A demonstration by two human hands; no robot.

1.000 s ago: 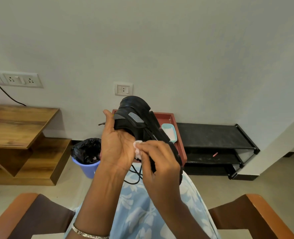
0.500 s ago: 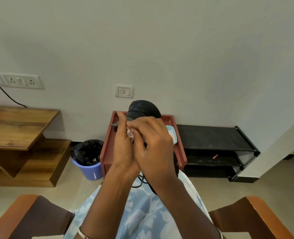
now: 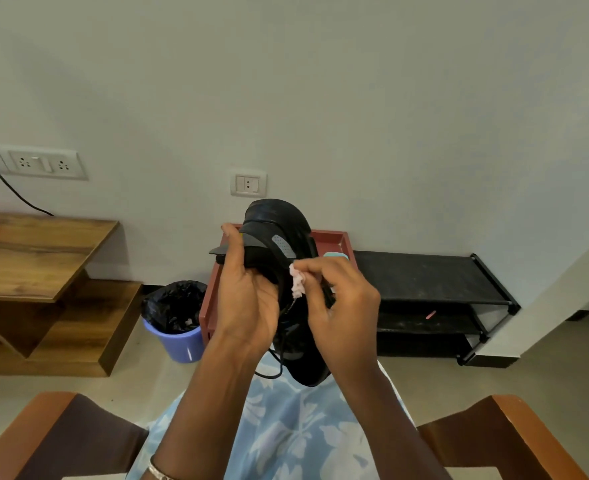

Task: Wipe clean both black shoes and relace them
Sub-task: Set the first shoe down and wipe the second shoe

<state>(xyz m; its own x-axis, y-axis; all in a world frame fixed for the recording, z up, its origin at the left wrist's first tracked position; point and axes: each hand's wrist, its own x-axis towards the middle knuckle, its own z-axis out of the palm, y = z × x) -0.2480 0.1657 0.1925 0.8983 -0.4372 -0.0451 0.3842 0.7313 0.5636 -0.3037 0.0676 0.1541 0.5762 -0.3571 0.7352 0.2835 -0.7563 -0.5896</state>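
Note:
A black shoe [image 3: 279, 233] is held up over my lap, heel end up and toe end pointing down toward me. My left hand [image 3: 244, 299] grips its left side near the heel collar. My right hand [image 3: 341, 303] pinches a small pale pink wipe [image 3: 297, 285] against the shoe's side, just below a grey perforated patch. A black lace [image 3: 275, 367] dangles loose from the shoe's lower part. No second shoe is in view.
A red-brown tray table [image 3: 334, 237] stands behind the shoe with a light blue dish [image 3: 336, 256] on it. A lavender bin with a black liner [image 3: 175, 320] is left of it, a black shoe rack [image 3: 424, 282] right, wooden shelves [image 3: 40, 254] far left. Chair armrests [image 3: 528, 431] flank my lap.
My right hand has slid with the wipe up to the shoe's heel area and now back down and right along its side. The left hand keeps holding the shoe.

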